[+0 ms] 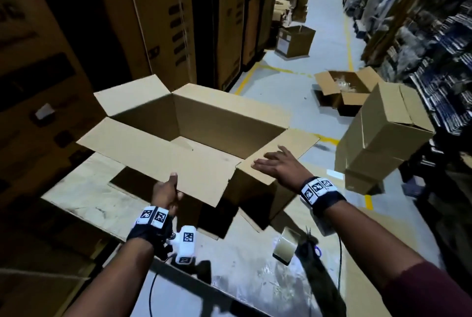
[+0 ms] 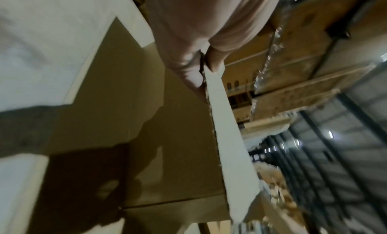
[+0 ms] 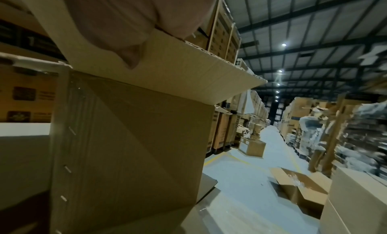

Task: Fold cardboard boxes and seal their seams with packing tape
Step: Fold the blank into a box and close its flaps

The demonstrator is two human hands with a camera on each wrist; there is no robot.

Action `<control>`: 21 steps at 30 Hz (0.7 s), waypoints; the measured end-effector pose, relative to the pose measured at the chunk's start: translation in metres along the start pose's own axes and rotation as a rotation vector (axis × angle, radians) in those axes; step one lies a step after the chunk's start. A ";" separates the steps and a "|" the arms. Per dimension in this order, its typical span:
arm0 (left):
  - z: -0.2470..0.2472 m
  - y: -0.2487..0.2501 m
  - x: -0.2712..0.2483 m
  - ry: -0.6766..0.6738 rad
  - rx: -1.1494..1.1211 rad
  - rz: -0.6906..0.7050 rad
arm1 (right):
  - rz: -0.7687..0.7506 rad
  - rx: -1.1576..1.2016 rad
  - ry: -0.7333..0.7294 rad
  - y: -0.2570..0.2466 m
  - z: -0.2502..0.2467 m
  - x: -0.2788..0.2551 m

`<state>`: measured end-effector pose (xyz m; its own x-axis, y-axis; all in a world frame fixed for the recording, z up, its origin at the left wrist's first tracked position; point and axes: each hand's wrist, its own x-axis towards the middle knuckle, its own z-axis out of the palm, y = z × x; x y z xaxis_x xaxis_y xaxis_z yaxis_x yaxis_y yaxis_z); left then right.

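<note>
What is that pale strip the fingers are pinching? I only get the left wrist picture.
Observer: The head view shows that it is the near flap of a large open cardboard box. The left hand pinches the flap's edge.
Visitor: Where is the other hand?
Observer: The right hand lies open, fingers spread, on the box's right flap.
Visitor: Is there any tape around?
Observer: Yes, a roll of packing tape stands on the work surface close to the person, untouched.
</note>
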<state>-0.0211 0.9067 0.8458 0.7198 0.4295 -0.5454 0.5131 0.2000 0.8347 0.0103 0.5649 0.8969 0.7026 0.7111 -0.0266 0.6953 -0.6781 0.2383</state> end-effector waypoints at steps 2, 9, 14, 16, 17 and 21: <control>-0.001 0.001 0.021 0.045 0.130 -0.051 | 0.064 0.039 0.022 0.004 0.005 0.006; 0.026 0.052 0.060 0.007 1.141 0.890 | 0.219 0.288 -0.047 0.033 -0.007 0.029; 0.063 0.082 0.068 -0.411 1.451 0.984 | 0.193 0.229 -0.225 0.069 -0.052 0.052; 0.076 0.076 0.058 -0.450 1.442 1.032 | 0.182 0.158 -0.289 0.077 -0.071 0.063; 0.081 0.069 0.053 -0.465 1.408 1.063 | 0.203 0.164 -0.293 0.080 -0.076 0.067; 0.085 0.048 0.051 -0.474 1.221 1.116 | 0.369 0.364 -0.058 0.079 -0.058 0.059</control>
<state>0.0802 0.8638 0.8520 0.8976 -0.4377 0.0522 -0.4229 -0.8216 0.3822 0.0980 0.5646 0.9701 0.9109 0.4082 -0.0608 0.4003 -0.9097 -0.1103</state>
